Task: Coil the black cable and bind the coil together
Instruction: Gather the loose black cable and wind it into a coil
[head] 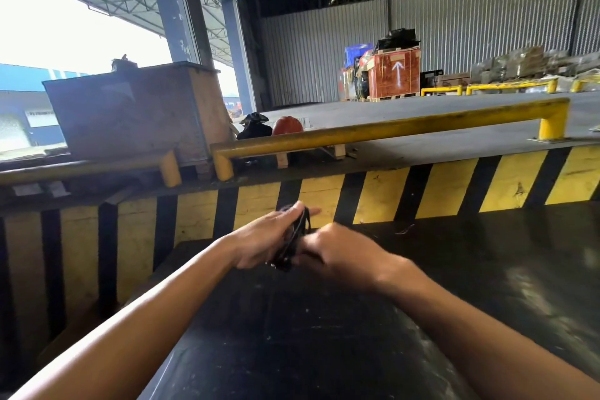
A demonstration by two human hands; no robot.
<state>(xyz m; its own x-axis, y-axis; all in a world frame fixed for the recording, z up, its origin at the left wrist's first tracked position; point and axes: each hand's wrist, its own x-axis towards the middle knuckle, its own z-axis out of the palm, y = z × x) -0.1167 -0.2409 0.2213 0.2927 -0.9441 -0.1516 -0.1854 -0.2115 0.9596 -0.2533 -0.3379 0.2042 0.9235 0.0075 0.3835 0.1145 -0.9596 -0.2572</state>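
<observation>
The black cable is gathered into a small, narrow coil held upright in the air above a dark surface. My left hand wraps around the coil from the left, thumb and fingers closed on it. My right hand sits close on the coil's right side with its fingers curled toward the strands; it is motion-blurred, so its exact grip is unclear. The lower end of the coil pokes out below my left hand.
A glossy black surface lies under my arms. Ahead rises a yellow-and-black striped dock edge topped by a yellow guard rail. A wooden crate, a red helmet and stacked goods stand beyond.
</observation>
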